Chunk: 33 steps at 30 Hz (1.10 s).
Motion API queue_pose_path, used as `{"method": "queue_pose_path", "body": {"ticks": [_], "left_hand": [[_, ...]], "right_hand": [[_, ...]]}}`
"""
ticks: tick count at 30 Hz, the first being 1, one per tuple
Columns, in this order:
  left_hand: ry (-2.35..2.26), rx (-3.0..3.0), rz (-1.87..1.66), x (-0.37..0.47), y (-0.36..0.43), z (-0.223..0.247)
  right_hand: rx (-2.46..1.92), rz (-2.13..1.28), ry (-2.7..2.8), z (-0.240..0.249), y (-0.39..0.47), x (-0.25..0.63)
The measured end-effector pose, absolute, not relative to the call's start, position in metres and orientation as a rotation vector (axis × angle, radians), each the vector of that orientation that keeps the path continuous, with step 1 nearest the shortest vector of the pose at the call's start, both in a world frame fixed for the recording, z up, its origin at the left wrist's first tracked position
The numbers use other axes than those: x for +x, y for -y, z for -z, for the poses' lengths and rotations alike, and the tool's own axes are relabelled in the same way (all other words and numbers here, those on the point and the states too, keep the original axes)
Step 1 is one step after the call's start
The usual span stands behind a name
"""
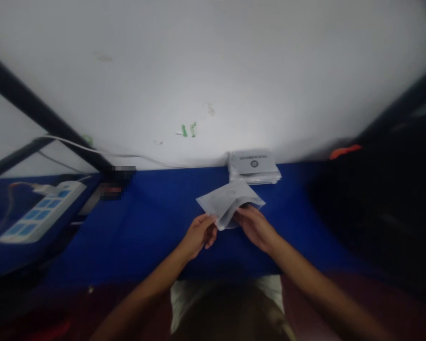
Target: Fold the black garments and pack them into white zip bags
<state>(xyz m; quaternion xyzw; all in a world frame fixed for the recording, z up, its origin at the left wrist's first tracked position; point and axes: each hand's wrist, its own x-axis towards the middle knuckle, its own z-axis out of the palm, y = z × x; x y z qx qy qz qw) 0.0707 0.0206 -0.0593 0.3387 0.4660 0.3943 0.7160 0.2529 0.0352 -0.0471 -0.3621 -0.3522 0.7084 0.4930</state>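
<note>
A pale grey plastic pouch is held just above the blue table, tilted, with its mouth gaping toward me. My left hand pinches the near left corner of the pouch between thumb and fingers. At the pouch's mouth on the right, my right hand is closed around the edge; its fingertips are partly hidden at the opening. Just behind lies a stack of similar pouches, the top one printed with dark lettering and a round logo.
The blue table meets a white wall. On the left lies a white power strip with blue sockets, and a white cable runs along the wall. A dark mass stands at right, with an orange item behind.
</note>
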Motion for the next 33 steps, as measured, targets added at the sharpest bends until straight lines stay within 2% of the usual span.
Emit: {"method": "queue_pose_path", "body": {"ticks": [3, 6, 8, 11, 20, 33], "left_hand": [[-1.043, 0.703, -0.955, 0.067, -0.019, 0.054], [-1.011, 0.684, -0.978, 0.068, -0.014, 0.049], [-0.989, 0.678, -0.975, 0.072, -0.010, 0.046], [-0.953, 0.670, -0.950, 0.079, -0.003, 0.045], [-0.932, 0.790, -0.844, 0.078, 0.013, 0.058], [-0.777, 0.840, -0.867, 0.061, 0.002, 0.033]], "right_hand": [[-1.073, -1.485, 1.332, 0.043, -0.019, 0.270], [-1.196, -0.823, 1.874, 0.036, -0.002, 0.277], [-1.092, -0.333, 2.108, 0.033, 0.006, 0.274], [-0.873, 0.097, 2.271, 0.030, 0.010, 0.264], [-0.724, 0.206, 2.373, 0.028, 0.004, 0.257], [-0.859, 0.397, 2.402, 0.028, -0.027, 0.292]]}}
